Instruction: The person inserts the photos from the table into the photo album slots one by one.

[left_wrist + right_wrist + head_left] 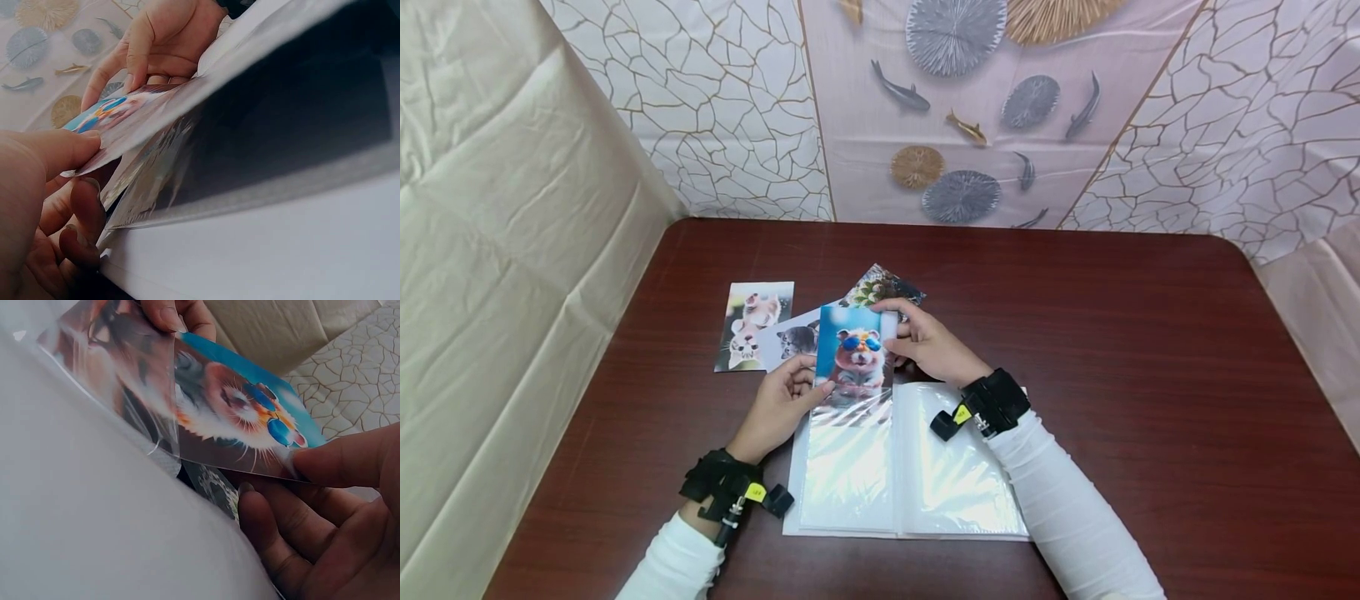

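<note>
Photo point(856, 354) in pinch of left hand point(781, 404) and right hand point(934, 343), lower edge in album pocket point(848, 479), prints point(758, 321) just beyond, wide tabletop point(1150, 358) rightward

Site: curtained tabletop setup, room type indeterminable. A creased cream fabric hanging point(512, 233) and pink-and-white printed backdrop point(970, 92) border a red-brown, round-cornered table point(1150, 375).

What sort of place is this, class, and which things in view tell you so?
Probably an indoor corner set up for tabletop work, perhaps filming: a dark reddish-brown table, creased cream fabric hanging alongside it, and a patterned backdrop behind.
</note>
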A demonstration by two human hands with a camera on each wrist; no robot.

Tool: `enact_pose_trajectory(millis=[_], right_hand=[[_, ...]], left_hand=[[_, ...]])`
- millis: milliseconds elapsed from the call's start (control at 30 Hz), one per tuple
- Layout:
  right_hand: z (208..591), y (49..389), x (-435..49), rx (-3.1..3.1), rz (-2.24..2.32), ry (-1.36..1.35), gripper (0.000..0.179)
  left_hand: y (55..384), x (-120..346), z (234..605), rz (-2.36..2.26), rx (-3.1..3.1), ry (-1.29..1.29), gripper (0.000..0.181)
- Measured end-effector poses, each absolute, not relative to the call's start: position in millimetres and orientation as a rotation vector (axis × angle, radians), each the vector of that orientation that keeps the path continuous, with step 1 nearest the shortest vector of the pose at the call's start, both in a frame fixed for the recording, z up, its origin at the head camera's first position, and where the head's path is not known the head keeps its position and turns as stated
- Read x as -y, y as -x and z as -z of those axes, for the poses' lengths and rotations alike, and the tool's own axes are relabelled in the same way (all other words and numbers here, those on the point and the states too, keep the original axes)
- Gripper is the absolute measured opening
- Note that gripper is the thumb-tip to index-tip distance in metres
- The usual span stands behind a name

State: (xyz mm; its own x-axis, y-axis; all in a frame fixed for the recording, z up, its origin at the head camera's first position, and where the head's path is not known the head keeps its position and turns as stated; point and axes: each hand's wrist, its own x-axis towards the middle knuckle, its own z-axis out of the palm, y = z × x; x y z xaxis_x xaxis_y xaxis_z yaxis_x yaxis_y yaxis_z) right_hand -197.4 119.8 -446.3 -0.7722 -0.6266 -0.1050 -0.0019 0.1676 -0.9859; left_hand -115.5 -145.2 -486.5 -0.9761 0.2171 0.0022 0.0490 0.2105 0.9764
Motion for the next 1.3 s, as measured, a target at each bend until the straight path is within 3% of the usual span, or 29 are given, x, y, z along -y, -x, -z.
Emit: enact_pose_trajectory(millis=[1300], right_hand=[[446.4, 197.1, -123.1, -1.968, 1.554, 0.703, 0.036]], left_hand=[[115.9, 145.1, 486.3, -1.884, -2.320, -0.248, 0.030]])
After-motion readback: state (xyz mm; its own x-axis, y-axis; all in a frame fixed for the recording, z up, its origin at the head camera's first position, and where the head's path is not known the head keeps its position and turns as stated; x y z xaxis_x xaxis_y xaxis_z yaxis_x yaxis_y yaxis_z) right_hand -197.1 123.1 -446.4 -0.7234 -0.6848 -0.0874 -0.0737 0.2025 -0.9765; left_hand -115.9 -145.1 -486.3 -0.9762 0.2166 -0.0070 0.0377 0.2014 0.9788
